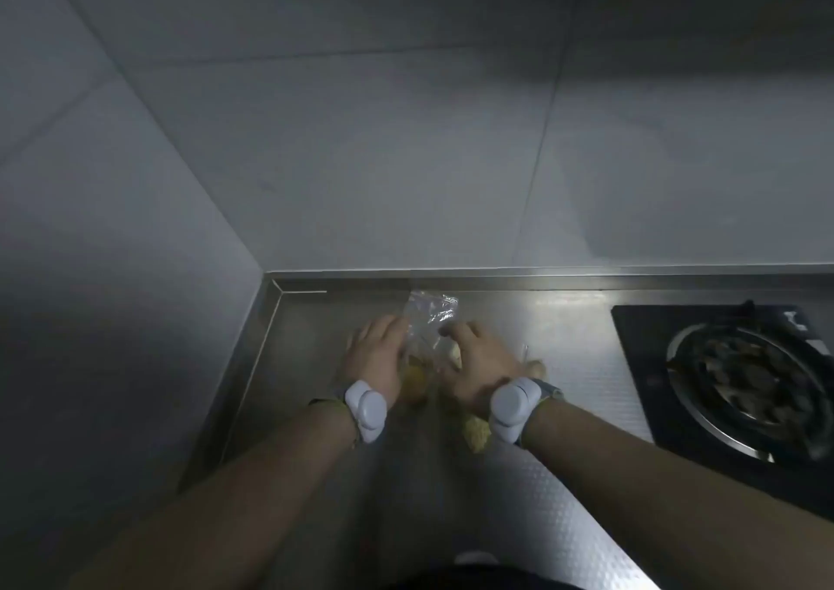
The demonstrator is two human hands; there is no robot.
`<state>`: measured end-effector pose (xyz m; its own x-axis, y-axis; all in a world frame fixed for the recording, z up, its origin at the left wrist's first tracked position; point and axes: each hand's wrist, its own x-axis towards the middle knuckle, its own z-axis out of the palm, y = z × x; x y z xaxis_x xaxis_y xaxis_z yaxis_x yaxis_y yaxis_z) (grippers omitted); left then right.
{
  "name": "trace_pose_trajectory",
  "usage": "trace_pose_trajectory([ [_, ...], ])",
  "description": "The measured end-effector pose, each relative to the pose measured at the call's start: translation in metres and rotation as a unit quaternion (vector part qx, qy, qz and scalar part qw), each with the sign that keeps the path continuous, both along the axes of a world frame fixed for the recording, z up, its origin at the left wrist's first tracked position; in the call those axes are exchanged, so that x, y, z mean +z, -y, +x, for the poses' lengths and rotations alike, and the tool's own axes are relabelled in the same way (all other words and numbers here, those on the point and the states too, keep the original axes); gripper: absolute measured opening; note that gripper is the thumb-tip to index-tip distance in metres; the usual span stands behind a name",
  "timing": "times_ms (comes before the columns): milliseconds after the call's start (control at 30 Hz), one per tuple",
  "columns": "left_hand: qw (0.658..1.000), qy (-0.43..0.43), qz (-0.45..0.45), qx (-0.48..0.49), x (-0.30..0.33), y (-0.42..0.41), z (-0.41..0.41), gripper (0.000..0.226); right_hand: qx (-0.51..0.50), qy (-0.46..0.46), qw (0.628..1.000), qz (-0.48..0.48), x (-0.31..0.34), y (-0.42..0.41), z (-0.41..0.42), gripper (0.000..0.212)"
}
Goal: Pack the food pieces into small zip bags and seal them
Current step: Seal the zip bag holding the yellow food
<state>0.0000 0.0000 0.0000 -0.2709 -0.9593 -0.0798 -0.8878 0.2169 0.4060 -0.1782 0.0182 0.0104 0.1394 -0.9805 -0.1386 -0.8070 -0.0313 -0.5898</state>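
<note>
The left hand [377, 355] is pressing flat on a crinkled clear zip bag [428, 319] on the steel counter [568, 364]; yellow food pieces [415, 382] are showing between the wrists (blurry, perhaps inside it). The right hand [478, 359] is gripping the bag's other side, a black gas stove [740, 373] sitting beyond.

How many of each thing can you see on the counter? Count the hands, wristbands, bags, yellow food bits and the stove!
Hands: 2, left hand and right hand
Wristbands: 2, left wristband and right wristband
Bags: 1, clear bag
Yellow food bits in plain sight: 2, one between the hands, one by the right wrist; others may be hidden
Stoves: 1, stove
Total: 8
</note>
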Motion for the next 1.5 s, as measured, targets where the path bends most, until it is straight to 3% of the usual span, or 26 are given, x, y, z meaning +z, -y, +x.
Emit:
trace_pose_trajectory([
  [67, 0.999, -0.036, 0.007, -0.024, -0.001, 0.003, 0.003, 0.059, 0.052, -0.033, 0.998, 0.005, -0.006, -0.003, 0.003, 0.05],
  [167, 0.998, -0.024, 0.022, -0.056, -0.005, 0.009, 0.005, 0.049, 0.106, -0.089, 0.989, 0.052, -0.025, -0.008, 0.01, 0.059],
  [333, 0.994, 0.029, 0.037, -0.101, -0.015, 0.017, 0.011, 0.056, 0.135, -0.133, 0.979, 0.07, -0.039, -0.001, 0.018, 0.046],
  [500, 0.991, 0.051, 0.023, -0.125, -0.019, 0.026, 0.019, 0.031, 0.121, -0.109, 0.983, 0.08, -0.043, 0.002, 0.012, 0.031],
  [667, 0.975, 0.048, 0.033, -0.215, -0.014, 0.027, 0.026, 0.007, 0.103, -0.079, 0.99, 0.055, -0.042, 0.004, 0.005, 0.021],
  [833, 0.976, -0.013, 0.025, -0.217, -0.011, 0.021, 0.031, 0.016, 0.102, -0.063, 0.993, 0.006, -0.038, 0.006, 0.001, 0.018],
  [1133, 0.977, 0.049, 0.091, -0.186, -0.025, 0.018, 0.041, 0.035, 0.122, -0.094, 0.988, 0.018, -0.037, 0.003, 0.001, 0.02],
  [1300, 0.979, 0.034, 0.067, -0.189, -0.027, 0.018, 0.044, 0.012, 0.13, -0.084, 0.988, 0.012, -0.036, 0.004, 0.0, 0.013],
  [1500, 0.983, 0.021, 0.039, -0.18, -0.03, 0.019, 0.047, 0.01, 0.12, -0.097, 0.988, -0.009, -0.029, 0.001, -0.004, 0.012],
])
